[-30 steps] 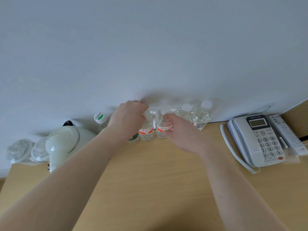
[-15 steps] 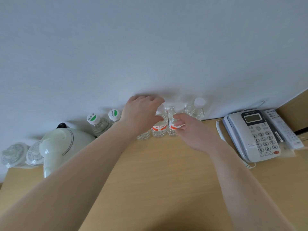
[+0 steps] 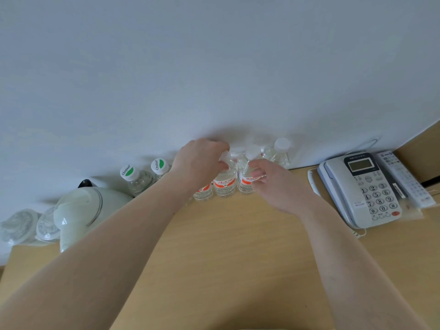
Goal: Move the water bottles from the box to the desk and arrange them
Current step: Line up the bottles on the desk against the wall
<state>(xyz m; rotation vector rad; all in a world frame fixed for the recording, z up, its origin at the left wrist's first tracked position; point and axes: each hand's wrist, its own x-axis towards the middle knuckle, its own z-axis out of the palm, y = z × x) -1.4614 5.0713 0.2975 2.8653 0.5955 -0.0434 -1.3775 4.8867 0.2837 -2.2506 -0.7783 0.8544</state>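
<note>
Reaching across the desk [image 3: 226, 253], the left hand [image 3: 198, 160] grips the neck of one red-labelled bottle [image 3: 224, 183] while the right hand [image 3: 271, 184] pinches its neighbour's label [image 3: 247, 179] (both bottles upright, touching); further bottles [image 3: 278, 152] line the wall.

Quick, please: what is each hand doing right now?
Left hand: grips the top of a red-label bottle.
Right hand: pinches the neighbouring red-label bottle.
</note>
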